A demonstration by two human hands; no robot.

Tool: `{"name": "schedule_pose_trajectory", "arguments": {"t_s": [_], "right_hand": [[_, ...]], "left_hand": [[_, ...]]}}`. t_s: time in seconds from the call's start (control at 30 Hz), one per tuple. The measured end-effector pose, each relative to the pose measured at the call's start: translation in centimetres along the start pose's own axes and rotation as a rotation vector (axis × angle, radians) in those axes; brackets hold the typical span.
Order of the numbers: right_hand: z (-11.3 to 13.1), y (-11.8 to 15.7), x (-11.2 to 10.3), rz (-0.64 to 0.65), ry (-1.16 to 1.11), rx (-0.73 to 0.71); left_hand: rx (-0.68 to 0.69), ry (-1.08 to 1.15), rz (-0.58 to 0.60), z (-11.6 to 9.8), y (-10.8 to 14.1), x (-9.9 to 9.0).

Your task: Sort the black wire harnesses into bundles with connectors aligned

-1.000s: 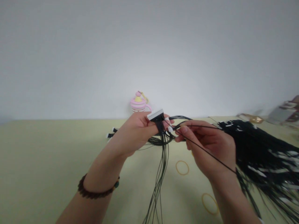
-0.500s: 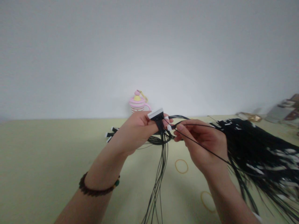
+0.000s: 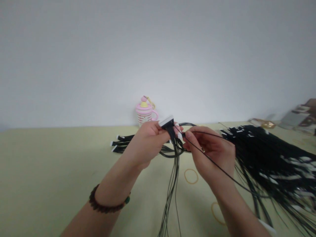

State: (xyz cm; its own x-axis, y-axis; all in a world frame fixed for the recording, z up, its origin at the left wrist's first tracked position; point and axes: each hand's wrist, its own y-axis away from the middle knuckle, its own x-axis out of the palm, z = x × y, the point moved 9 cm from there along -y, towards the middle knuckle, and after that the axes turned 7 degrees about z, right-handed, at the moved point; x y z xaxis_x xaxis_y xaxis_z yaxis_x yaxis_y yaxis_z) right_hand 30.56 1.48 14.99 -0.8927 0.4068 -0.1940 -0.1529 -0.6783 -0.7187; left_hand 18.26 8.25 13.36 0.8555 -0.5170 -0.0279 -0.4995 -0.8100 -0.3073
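My left hand (image 3: 150,140) is closed on a wire harness, just below its wide white connector (image 3: 166,121). A bundle of thin black wires (image 3: 176,164) hangs from that connector toward the table's near side. Small white pieces (image 3: 179,135), perhaps connectors or tags, show at my left fingertips. Close beside them, my right hand (image 3: 209,148) pinches black wire between thumb and fingers. One long black wire (image 3: 217,162) runs from the connector across my right hand to the lower right. My right fingertips partly hide what they grip.
More black cables with white ends (image 3: 120,143) lie behind my left hand. A big pile of black wire harnesses (image 3: 266,148) covers the right side. Rubber bands (image 3: 191,176) lie on the pale green table (image 3: 49,171). A pink and white cup-shaped trinket (image 3: 144,112) stands by the wall.
My left hand and the connector have shifted slightly right, and the hanging wires have swung right with them. My right hand has moved slightly left, still pinching wire.
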Motion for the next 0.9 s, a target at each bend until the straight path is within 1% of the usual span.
{"name": "schedule_pose_trajectory", "arguments": {"t_s": [0.07, 0.13, 0.23, 0.33, 0.4, 0.43, 0.5, 0.57, 0.63, 0.7, 0.8, 0.87, 0.9], "right_hand": [[0.1, -0.1, 0.0, 0.002, -0.005, -0.003], [0.0, -0.5, 0.2, 0.037, -0.056, 0.016], [-0.8, -1.2, -0.1, 0.061, -0.245, 0.070], [-1.9, -1.9, -2.2, 0.023, -0.420, 0.102], [-2.2, -2.2, -4.1, 0.077, -0.461, 0.083], [-2.0, -2.3, -4.8, 0.161, -0.442, 0.048], [-1.7, -2.2, -5.7, 0.372, -0.346, -0.003], [-2.4, -1.8, -6.1, 0.533, -0.092, 0.021], [-3.2, -1.4, -5.9, 0.651, 0.117, 0.049], [-3.4, -1.3, -5.3, 0.697, 0.190, 0.049], [-3.3, -1.0, -4.3, 0.725, 0.173, 0.036], [-3.3, -1.0, -4.1, 0.711, 0.184, 0.040], [-3.2, -1.1, -4.4, 0.670, 0.199, 0.045]], "left_hand": [[0.006, 0.004, 0.009, 0.1, -0.1, -0.1], [0.014, 0.020, 0.028, 0.2, -0.3, -0.1], [0.028, 0.015, 0.024, 0.2, -0.5, -0.4], [0.081, -0.008, -0.008, -0.3, -0.5, -1.4], [0.126, -0.027, -0.027, -0.9, -0.3, -2.1], [0.141, -0.045, -0.037, -1.2, -0.2, -2.5], [0.140, -0.102, -0.052, -1.5, 0.1, -3.0], [0.123, -0.158, -0.048, -1.6, 0.3, -3.1], [0.113, -0.188, -0.031, -1.7, 0.3, -2.9], [0.112, -0.191, -0.017, -1.7, 0.3, -2.6], [0.111, -0.181, -0.013, -1.6, 0.2, -2.6], [0.103, -0.175, -0.013, -1.5, 0.2, -2.6], [0.093, -0.177, -0.012, -1.4, 0.1, -2.7]]}}
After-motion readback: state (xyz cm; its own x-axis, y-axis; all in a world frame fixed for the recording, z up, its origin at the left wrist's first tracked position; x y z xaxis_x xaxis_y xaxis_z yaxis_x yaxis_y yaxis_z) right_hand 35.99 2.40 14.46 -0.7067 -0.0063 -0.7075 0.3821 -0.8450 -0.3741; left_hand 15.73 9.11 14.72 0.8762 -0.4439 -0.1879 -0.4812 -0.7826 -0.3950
